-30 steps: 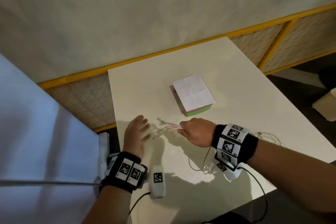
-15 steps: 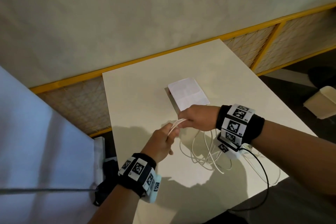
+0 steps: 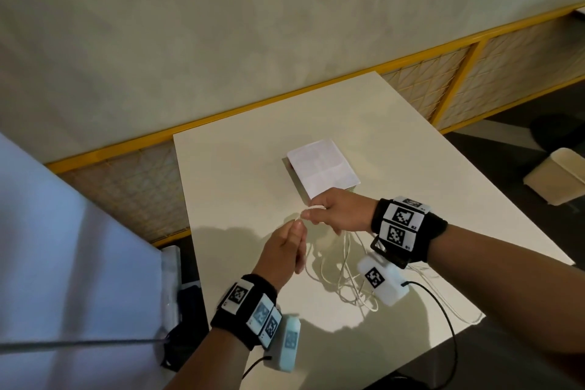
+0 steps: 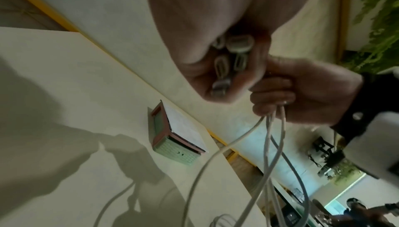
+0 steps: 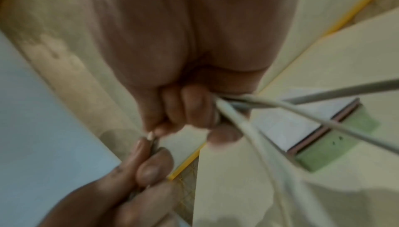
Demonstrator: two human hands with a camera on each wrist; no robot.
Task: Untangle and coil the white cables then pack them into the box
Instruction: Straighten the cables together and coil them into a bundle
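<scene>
Head view, lower centre: left hand [image 3: 285,245], fingers curled, thumb and forefinger pinching white cable ends. Just right of it and nearly touching: right hand [image 3: 340,212], fist closed round a bundle of white cables [image 3: 345,275]. Strands hang from the fist in loose tangled loops and spill over the white table [image 3: 237,187], some trailing toward its lower right edge.

Left wrist view, upper centre: several pale cable plugs [image 4: 228,60] bunched inside the left hand's curled fingers [image 4: 194,70]. Right of them the right hand's closed fingers [image 4: 274,94] grip the strands, which drop toward the bottom of the frame.

Right wrist view, centre: right hand's fingers [image 5: 192,109] clenched on the cables, three or four strands fanning toward the right edge. Lower left: left hand's fingertips [image 5: 151,165] pinched on a thin cable end; picture blurred.

Box [image 3: 353,188], head view, centre of the table, just above the right hand: pale green sides, pinkish rim, one side perforated in the left wrist view. A folded white sheet of paper [image 3: 323,171] lies over its top. Contents cannot be told; no cable shows inside.

Both wrists: black bands with black-and-white square markers and white camera units [image 3: 381,279].

Right edge, on the dark floor: pale rectangular bin [image 3: 557,176].

Behind the table: yellow-framed mesh panels [image 3: 506,73] below a cream wall [image 3: 253,25].
</scene>
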